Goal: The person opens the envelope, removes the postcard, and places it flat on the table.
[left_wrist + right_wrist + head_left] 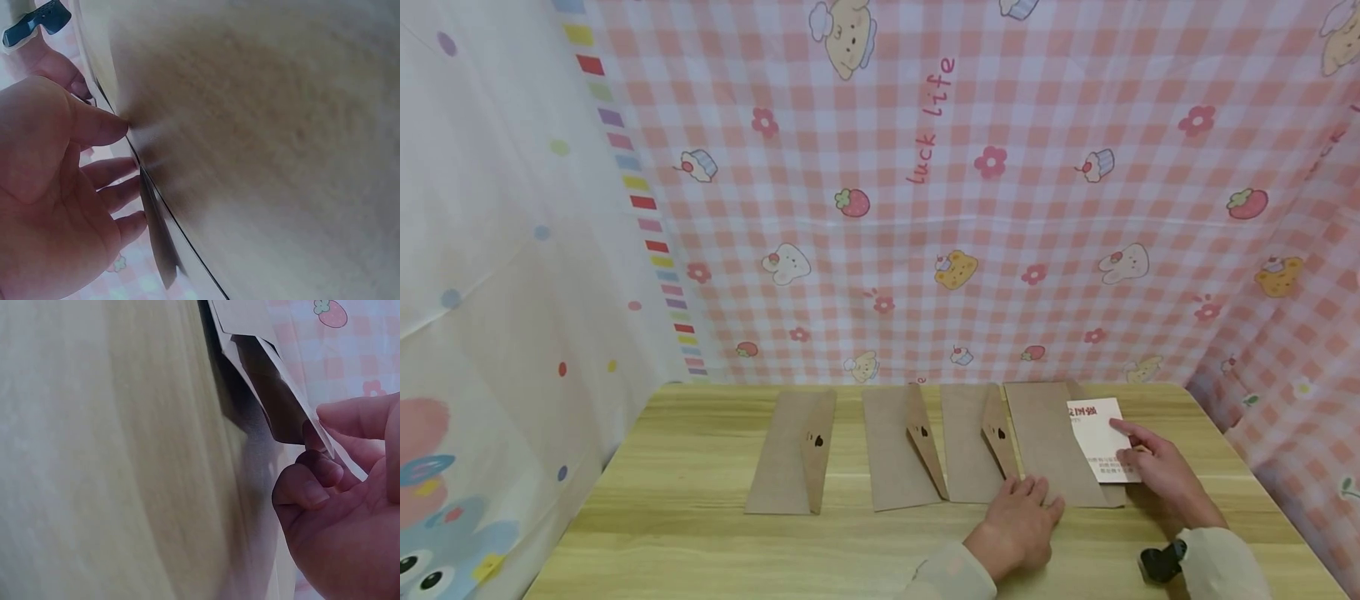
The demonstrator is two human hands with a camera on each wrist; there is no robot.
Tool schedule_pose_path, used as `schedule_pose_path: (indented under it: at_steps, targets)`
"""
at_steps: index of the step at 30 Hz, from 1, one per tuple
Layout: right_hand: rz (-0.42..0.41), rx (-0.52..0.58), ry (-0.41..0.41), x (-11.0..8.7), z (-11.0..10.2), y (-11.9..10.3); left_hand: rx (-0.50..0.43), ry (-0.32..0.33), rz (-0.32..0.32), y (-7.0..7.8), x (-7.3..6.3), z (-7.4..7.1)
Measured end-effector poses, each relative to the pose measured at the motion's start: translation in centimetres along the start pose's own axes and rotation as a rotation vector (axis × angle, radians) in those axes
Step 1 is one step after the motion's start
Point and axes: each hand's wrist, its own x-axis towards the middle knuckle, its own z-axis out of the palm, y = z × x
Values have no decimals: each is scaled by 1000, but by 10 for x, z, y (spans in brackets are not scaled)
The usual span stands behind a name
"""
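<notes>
At the right end of a row of brown paper envelopes, my right hand (pixel 1165 467) pinches a white card (pixel 1097 429) with red and dark printing. The card's left part overlaps the open end of the rightmost envelope (pixel 1048 450). In the right wrist view, the thumb and fingers of the right hand (pixel 356 512) are on either side of the card's edge. My left hand (pixel 1018 525) rests with extended fingers at the lower edge of that envelope. The left wrist view shows the left hand (pixel 56 194) with its fingertips down at the table surface.
Three more envelopes lie to the left: one beside the rightmost (pixel 966 450), another (pixel 895 458), and one farther off (pixel 778 458). Their flaps are partly raised. The wooden table (pixel 700 550) ends at a pink checked cloth (pixel 880 233). A black wrist device (pixel 1162 562) sits at the right sleeve.
</notes>
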Motion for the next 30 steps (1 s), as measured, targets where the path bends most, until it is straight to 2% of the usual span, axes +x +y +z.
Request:
schedule_pose_path:
  at_steps: [7, 17, 26, 30]
  targets:
    - [-24, -14, 9, 2, -1, 3, -12, 1, -6, 0, 0, 0]
    - [-35, -21, 16, 2, -3, 2, 19, 8, -2, -2, -1, -1]
    - [-45, -36, 27, 3, -5, 5, -42, -14, -2, -4, 1, -2]
    - [-38, -42, 27, 4, -6, 4, -58, 3, -5, -4, 2, -2]
